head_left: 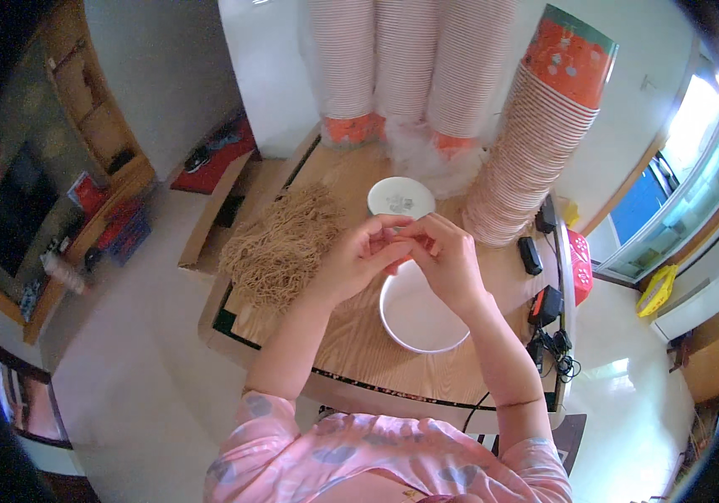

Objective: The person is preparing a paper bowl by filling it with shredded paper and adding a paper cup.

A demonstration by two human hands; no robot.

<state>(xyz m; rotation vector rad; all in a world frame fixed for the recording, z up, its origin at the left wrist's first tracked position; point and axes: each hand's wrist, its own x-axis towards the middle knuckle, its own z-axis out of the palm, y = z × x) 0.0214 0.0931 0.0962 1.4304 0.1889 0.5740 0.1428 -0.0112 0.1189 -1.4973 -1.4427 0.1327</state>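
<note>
Where the floor shows at the far left, a wooden shelf unit [95, 109] stands against the wall with a red mat [223, 159] lying near its foot, and small red and blue packages [120, 226] sit low beside it, too small to tell apart. On the left part of the wooden table [359, 352] lies a loose heap of tan, straw-like fibres [284, 243]. Behind it, at the table's far edge, three tall stacks of paper cups [405, 63] stand upright in clear wrapping, ribbed pale pink with orange-red bases. A small white bowl [400, 198] sits just in front of them. The left hand [358, 256] is curled, its fingertips pinched together against those of the right hand [443, 256], and between them they grip something small and reddish, too hidden to name. The pinch is held just above the far rim of a larger white bowl [420, 314], which rests near the middle of the table. To the right, a fourth stack of cups [539, 134] leans toward the others, its topmost cup orange-red with a green rim band and small pale marks. At the table's right edge lie black adapters [535, 251] with tangled black cables [556, 356], beside a red box-shaped object [579, 268]. Further right, a yellow item [657, 289] lies on the floor.
</note>
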